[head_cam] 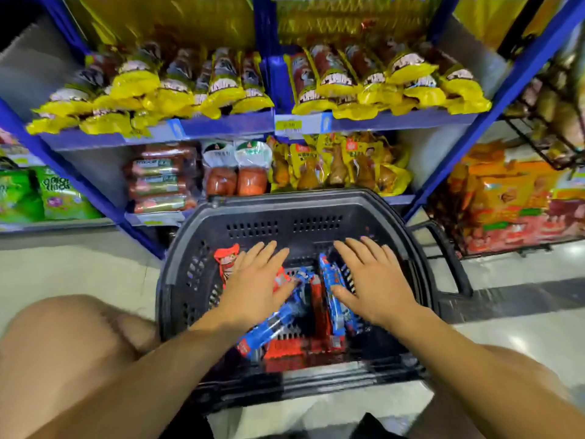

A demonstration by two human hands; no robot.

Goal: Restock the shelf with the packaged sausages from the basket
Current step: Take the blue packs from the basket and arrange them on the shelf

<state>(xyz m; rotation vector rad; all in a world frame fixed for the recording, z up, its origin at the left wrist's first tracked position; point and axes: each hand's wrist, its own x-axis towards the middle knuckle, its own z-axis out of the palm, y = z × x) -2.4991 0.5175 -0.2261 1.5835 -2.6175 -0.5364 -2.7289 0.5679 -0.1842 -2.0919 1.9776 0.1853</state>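
A black plastic basket (285, 205) stands on the floor in front of a blue shelf (221, 126). Inside lie several packaged sausages, some in blue wrappers (332, 280) and some in red wrappers (226, 258). My left hand (256, 280) hovers flat over the left side of the basket, fingers spread, holding nothing. My right hand (373, 280) hovers the same way over the right side, its thumb close to a blue pack. Both hands cover part of the packs below.
The upper shelf holds rows of yellow-tipped sausage packs (221, 87). The lower shelf (152, 218) carries red sausage packs (161, 182), round sausage packs (235, 172) and yellow chicken packs (342, 163). A wire rack with orange packages (506, 198) stands right. My left knee (63, 343) is bent beside the basket.
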